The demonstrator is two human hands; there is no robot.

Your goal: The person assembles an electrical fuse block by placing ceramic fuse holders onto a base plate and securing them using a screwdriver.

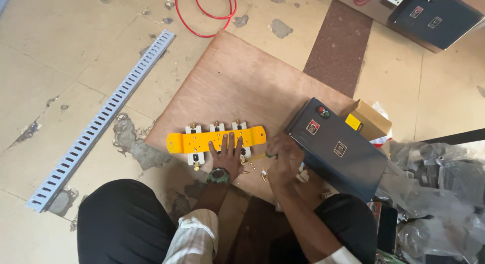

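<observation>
Landmark: yellow bar [216,139]; it lies flat on a brown plywood board [242,82] on the floor, long axis running left-right across the view, slightly tilted up at its right end; white insulator blocks [193,129] with brass studs sit under it, three along the far edge, at least one more at the near edge.

Left hand [226,157] is pressed flat, fingers spread, on the bar's near edge right of its middle; grip open, holding nothing, just pinning the bar; a dark wristwatch [219,175] sits on that wrist.

Right hand [284,158] is just off the bar's right end, near side; grip closed on a thin yellow-green tool [258,156], which looks like a screwdriver; the shaft points left toward the bar, roughly along the bar's long axis; tip lies close to the left hand's fingertips, contact with the bar cannot be told.

So the bar lies left of the right hand, and the left hand is the nearer one, already touching it.

Small brass screws [263,174] are scattered on the board just near of the bar's right end, between the hands.

Right of the bar: dark grey control box [336,150] with red and green buttons, then a cardboard carton [368,120]; left of the bar: slotted grey cable duct [101,120] lying diagonally; far beyond the bar: red cable [204,14] looped on the floor.
</observation>
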